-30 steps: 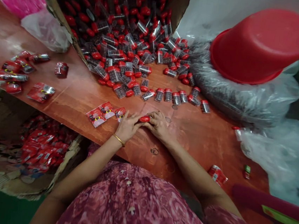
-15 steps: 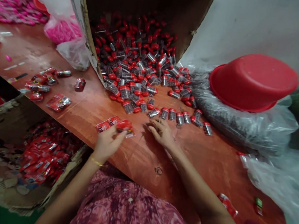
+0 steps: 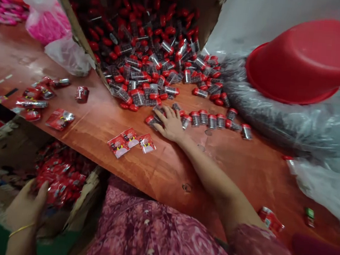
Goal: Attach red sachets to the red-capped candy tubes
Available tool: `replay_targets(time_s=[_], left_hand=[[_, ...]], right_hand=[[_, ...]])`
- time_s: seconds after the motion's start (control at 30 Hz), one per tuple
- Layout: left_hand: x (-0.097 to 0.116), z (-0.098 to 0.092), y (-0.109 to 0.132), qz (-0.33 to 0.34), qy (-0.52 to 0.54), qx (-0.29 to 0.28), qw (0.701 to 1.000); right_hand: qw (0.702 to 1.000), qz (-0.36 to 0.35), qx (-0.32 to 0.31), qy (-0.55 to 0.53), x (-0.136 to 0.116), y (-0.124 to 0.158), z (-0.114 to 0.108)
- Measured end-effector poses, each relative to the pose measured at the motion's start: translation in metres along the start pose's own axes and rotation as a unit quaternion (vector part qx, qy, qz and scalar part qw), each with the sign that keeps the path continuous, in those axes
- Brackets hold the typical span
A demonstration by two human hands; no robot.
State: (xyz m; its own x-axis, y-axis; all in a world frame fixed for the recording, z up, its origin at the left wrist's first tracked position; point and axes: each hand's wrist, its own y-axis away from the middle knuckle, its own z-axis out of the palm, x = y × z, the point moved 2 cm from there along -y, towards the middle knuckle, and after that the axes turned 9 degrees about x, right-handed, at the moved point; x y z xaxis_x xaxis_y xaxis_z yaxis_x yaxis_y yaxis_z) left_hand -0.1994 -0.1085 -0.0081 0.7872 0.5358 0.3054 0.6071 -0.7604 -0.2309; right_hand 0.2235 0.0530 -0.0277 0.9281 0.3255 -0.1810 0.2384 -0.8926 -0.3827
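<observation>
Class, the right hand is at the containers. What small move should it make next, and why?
Probably the right hand should close around the red-capped container nearest its thumb, since it is spread over containers in front of the pile, apparently not yet gripping any.

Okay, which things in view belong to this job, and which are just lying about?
Likely in use:
red-capped bottles at the right hand
red packets near the left hand
red cards

Probably lying about:
upturned red tub
pink-filled bag
</observation>
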Motion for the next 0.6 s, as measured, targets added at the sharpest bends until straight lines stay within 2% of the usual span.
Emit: replay_targets(time_s=[0.03,0.1,0.13,0.2,0.3,0.37,0.43,0.5,0.6], left_hand=[[0.021,-0.001,0.007,0.012,0.022,0.054,0.998],[0.078,0.003,0.024,0.166,0.135,0.104,0.971],[0.108,0.008,0.034,0.251,0.176,0.080,0.948],[0.163,0.020,0.054,0.365,0.192,0.022,0.911],[0.220,0.042,0.078,0.454,0.171,-0.054,0.873],[0.239,0.057,0.088,0.469,0.164,-0.104,0.862],[0.247,0.068,0.091,0.459,0.175,-0.124,0.862],[0.248,0.072,0.091,0.445,0.197,-0.122,0.865],[0.248,0.067,0.087,0.410,0.237,-0.105,0.874]], right_hand=[[1.000,0.001,0.000,0.001,0.007,0.009,-0.004],[1.000,-0.004,0.005,0.002,0.016,0.025,-0.010],[1.000,-0.008,0.013,0.002,0.019,0.032,-0.013],[0.999,-0.016,0.039,-0.003,0.019,0.045,-0.017],[0.996,-0.014,0.088,-0.022,0.010,0.060,-0.026],[0.993,-0.011,0.111,-0.040,0.000,0.068,-0.035],[0.991,-0.006,0.119,-0.065,-0.011,0.075,-0.045],[0.988,0.013,0.118,-0.098,-0.021,0.079,-0.053],[0.976,0.073,0.107,-0.176,-0.034,0.082,-0.059]])
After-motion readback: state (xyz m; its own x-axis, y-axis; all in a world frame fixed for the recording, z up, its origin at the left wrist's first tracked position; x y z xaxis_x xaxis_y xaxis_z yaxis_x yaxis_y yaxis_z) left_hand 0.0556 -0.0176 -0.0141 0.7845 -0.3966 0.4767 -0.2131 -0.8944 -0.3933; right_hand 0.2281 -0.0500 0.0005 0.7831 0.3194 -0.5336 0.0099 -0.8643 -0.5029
